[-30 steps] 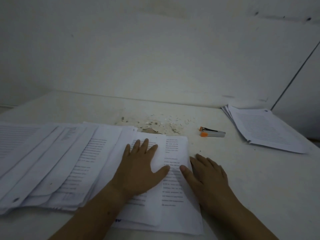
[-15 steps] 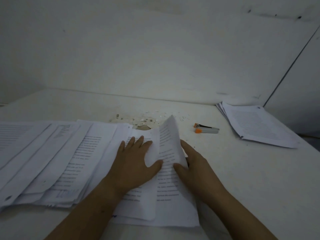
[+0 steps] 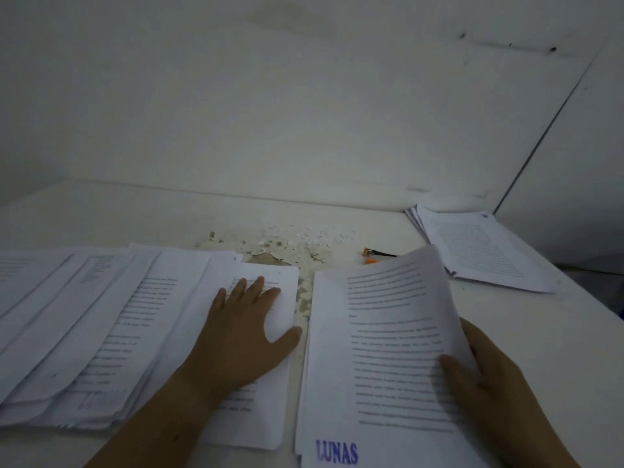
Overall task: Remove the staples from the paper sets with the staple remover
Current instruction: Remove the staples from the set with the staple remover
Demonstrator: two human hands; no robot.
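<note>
Pinching the lifted paper set (image 3: 388, 332) in our right hand (image 3: 489, 383), thumb on top, we are pressing our left hand (image 3: 243, 332) flat on a neighbouring sheet (image 3: 263, 423). The staple remover (image 3: 373, 257) is lying crosswise on the bench (image 3: 540, 332), just beyond the set, roughly midway between both hands.

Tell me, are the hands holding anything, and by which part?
The right hand pinches a paper set by its right edge; the left hand rests flat on another sheet.
</note>
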